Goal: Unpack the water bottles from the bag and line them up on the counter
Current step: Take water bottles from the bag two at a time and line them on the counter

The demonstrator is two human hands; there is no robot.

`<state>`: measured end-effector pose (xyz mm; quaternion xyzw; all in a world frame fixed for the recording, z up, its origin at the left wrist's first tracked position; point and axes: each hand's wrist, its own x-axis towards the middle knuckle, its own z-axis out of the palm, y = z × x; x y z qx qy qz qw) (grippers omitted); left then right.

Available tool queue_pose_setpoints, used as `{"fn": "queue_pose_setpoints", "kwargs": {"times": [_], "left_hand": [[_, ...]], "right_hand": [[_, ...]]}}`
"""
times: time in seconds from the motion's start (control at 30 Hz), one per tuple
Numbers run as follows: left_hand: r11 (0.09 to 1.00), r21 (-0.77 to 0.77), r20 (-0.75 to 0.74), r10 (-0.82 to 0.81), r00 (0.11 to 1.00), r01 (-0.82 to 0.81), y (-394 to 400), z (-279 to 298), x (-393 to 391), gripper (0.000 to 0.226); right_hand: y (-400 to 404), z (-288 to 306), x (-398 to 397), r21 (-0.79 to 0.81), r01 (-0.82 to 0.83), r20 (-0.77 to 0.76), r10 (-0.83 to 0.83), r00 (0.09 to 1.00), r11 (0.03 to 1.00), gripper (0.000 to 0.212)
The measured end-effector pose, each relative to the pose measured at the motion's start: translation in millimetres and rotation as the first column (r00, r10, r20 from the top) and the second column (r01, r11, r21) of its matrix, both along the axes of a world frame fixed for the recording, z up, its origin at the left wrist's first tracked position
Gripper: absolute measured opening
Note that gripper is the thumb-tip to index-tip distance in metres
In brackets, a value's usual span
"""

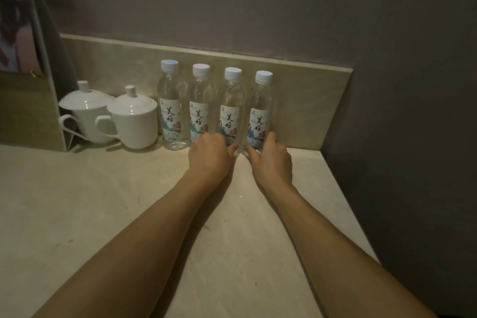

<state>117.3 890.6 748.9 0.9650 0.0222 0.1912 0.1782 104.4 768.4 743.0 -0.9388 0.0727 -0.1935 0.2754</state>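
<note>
- Both forearms reach forward over the pale stone bench (103,201).
- Left hand (210,156): fingers curled round the base of the third bottle (230,108), possibly also touching the second bottle (200,104); cannot tell which it grips.
- Right hand (271,160): fingers wrapped round the base of the fourth bottle (260,111), thumb at its front.
- Four clear bottles, white caps, same label, upright in one row against the backsplash (309,100), side by side, nearly touching.
- First bottle (171,106) stands free at the row's left end.
- Left of the row: two white lidded mugs (133,121), close together.
- Far left: upright stand (31,100) with a picture.
</note>
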Motion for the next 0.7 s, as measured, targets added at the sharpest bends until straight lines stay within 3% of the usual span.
{"fn": "queue_pose_setpoints", "kwargs": {"times": [0.4,0.6,0.7], "left_hand": [[0.998,-0.066,-0.030,-0.008,1.000,0.006,1.0,2.2,-3.3,0.045],[0.991,-0.122,-0.061,-0.064,0.996,0.056,5.5,9.7,-15.0,0.051],[0.989,-0.124,-0.056,-0.086,0.995,0.079,3.6,14.6,-18.7,0.046]], "right_hand": [[-0.5,-0.4,-0.4,0.015,-0.008,-0.017,0.008,1.000,1.000,0.041],[-3.4,5.4,-5.3,0.164,-0.034,-0.067,0.046,0.997,0.986,0.066],[-6.4,11.1,-8.5,0.176,-0.043,-0.075,0.057,0.996,0.983,0.060]]}}
